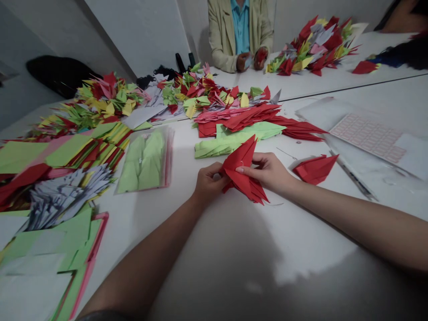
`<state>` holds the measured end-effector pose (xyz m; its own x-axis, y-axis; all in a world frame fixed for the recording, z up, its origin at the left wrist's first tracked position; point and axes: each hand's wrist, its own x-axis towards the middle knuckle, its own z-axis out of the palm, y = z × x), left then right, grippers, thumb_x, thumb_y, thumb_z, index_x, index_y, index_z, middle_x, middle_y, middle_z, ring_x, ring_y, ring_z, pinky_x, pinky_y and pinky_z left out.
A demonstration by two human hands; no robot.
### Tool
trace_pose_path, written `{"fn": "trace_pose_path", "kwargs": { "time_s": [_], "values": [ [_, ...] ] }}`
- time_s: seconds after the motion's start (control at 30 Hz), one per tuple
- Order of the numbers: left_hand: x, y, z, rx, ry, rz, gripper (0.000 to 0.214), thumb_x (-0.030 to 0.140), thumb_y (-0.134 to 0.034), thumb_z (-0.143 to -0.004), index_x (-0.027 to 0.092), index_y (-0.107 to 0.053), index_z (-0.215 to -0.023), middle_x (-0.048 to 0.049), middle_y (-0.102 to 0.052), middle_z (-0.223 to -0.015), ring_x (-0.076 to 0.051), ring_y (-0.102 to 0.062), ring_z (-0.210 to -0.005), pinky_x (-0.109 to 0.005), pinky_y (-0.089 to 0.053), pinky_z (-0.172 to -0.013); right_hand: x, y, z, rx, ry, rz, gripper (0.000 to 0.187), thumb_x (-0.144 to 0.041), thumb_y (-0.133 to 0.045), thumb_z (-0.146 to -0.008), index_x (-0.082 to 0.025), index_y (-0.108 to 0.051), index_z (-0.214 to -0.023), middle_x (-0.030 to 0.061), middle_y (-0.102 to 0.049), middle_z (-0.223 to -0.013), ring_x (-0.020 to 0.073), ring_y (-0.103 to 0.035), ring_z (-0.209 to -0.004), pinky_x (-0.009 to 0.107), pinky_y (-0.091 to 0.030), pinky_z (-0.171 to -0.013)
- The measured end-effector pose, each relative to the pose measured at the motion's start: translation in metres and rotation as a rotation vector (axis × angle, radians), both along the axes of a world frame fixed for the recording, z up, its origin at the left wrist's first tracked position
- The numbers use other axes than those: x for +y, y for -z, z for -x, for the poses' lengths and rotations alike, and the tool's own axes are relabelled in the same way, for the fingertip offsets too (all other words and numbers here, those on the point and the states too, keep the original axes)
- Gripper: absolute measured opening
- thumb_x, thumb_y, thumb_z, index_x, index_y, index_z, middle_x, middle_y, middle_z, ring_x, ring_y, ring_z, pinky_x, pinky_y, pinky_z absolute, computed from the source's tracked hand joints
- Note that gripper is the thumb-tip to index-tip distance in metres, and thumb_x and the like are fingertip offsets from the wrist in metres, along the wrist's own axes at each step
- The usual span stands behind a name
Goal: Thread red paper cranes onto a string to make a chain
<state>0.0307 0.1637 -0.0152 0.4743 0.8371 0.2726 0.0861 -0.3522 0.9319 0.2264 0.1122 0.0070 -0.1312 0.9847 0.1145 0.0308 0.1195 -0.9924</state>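
Both hands hold a red folded paper piece (241, 167) with pointed ends, just above the white table. My left hand (210, 180) pinches its left edge, with fingers curled round it. My right hand (267, 171) grips the right side, thumb pressed on the front near a small pale thread or staple. Several layers fan out at the lower tip. Right of my right hand lies another red folded paper stack (316, 169). Just behind the hands are green folded papers (210, 147) and a pile of red folded papers (244, 118).
Heaps of colourful folded paper (110, 96) line the left and back. A clear bag of green papers (147, 160) lies left of my hands. At right are a pen (354, 176) and a plastic sleeve with a printed grid (368, 133). Across the table a person (240, 31) handles paper.
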Motion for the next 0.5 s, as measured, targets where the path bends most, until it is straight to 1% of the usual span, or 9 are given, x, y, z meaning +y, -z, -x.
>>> {"fn": "trace_pose_path", "kwargs": {
  "time_s": [0.07,0.2,0.27,0.37,0.43,0.5],
  "values": [
    [-0.0007,-0.0009,-0.0011,0.013,-0.017,-0.022,0.017,0.033,-0.071,-0.076,0.016,-0.071,-0.078,-0.0031,-0.066,-0.071,-0.015,-0.060,-0.067,-0.027,-0.050,-0.062,-0.0012,-0.0006,0.0009,-0.030,0.075,-0.133,0.026,-0.044,-0.073,-0.077,-0.018,-0.069,-0.080,0.0039,-0.067,-0.087,0.0190,-0.060,-0.081,0.030,-0.046,-0.070],
    [-0.0025,-0.0038,-0.0035,0.000,-0.023,-0.071,0.018,0.025,-0.068,-0.074,0.018,-0.072,-0.090,-0.0048,-0.069,-0.086,-0.018,-0.062,-0.081,-0.030,-0.051,-0.075,-0.0044,-0.0036,0.0019,-0.178,0.190,-0.341,0.018,-0.036,-0.072,-0.080,-0.018,-0.070,-0.078,0.0033,-0.065,-0.081,0.0149,-0.056,-0.073,0.027,-0.043,-0.061],
    [-0.0019,-0.0037,-0.0034,-0.073,-0.033,-0.030,0.022,0.026,-0.063,-0.078,0.019,-0.070,-0.097,-0.0051,-0.069,-0.092,-0.019,-0.063,-0.085,-0.030,-0.051,-0.077,-0.0055,-0.0046,0.0016,-0.231,0.228,-0.436,0.014,-0.033,-0.071,-0.081,-0.018,-0.070,-0.079,0.0032,-0.064,-0.079,0.0144,-0.056,-0.071,0.027,-0.045,-0.063],
    [-0.0008,-0.0032,-0.0021,-0.215,-0.025,0.012,0.029,0.033,-0.054,-0.085,0.020,-0.067,-0.107,-0.0071,-0.068,-0.104,-0.021,-0.063,-0.094,-0.031,-0.051,-0.079,-0.0055,-0.0034,0.0006,-0.305,0.272,-0.577,0.009,-0.027,-0.072,-0.081,-0.019,-0.070,-0.077,0.0024,-0.061,-0.074,0.0141,-0.057,-0.070,0.027,-0.047,-0.064],
    [-0.0020,-0.0042,-0.0019,-0.221,0.025,-0.014,0.032,0.037,-0.056,-0.086,0.019,-0.065,-0.111,-0.0089,-0.066,-0.109,-0.022,-0.062,-0.100,-0.031,-0.050,-0.083,-0.0046,-0.0010,-0.0001,-0.337,0.290,-0.656,0.007,-0.024,-0.071,-0.081,-0.019,-0.069,-0.077,0.0015,-0.060,-0.070,0.0135,-0.056,-0.066,0.026,-0.047,-0.060],
    [-0.0046,-0.0063,-0.0030,-0.187,0.066,-0.035,0.033,0.034,-0.066,-0.082,0.020,-0.064,-0.111,-0.0091,-0.066,-0.108,-0.022,-0.063,-0.100,-0.031,-0.050,-0.085,-0.0037,0.0015,-0.0010,-0.351,0.269,-0.714,0.002,-0.023,-0.069,-0.083,-0.021,-0.070,-0.083,0.0022,-0.061,-0.073,0.0140,-0.058,-0.067,0.027,-0.048,-0.059]
  ]
}}
